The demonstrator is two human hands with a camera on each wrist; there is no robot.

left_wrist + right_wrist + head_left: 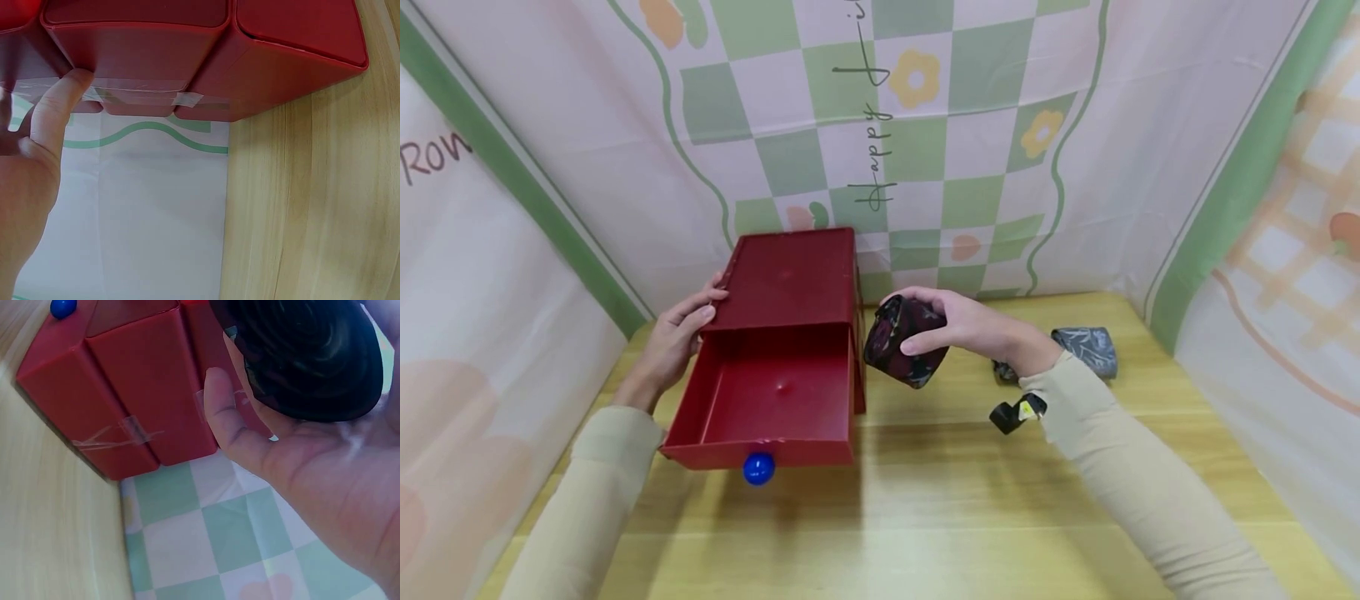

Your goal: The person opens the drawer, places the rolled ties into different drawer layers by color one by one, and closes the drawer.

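The red drawer [820, 452] juts over the tabletop [940, 533]; a narrow gap parts the cabinet [790, 279] from the dark bundle [925, 367], held aloft by the right hand [970, 329], thumb and fingers around it. Only the right wrist view shows its ringed black end. The left hand [673, 346] rests against the cabinet's left edge, fingers nearly straight.

We're tagging the red drawer unit [792, 279] as smooth, semi-glossy plastic, with its knob [759, 468] shining like polished plastic. We're seeing clear tape [187, 99], glossy and wrinkled, on the side. The dark roll [907, 342] is looking like patterned cloth, its end showing slick folds. We're reading the grey roll [1092, 350] as matt cloth, the tabletop [925, 525] as smooth, faintly glossy wood grain, the backdrop [775, 96] as creased printed cloth, sleeves [1131, 454] as matt fabric.
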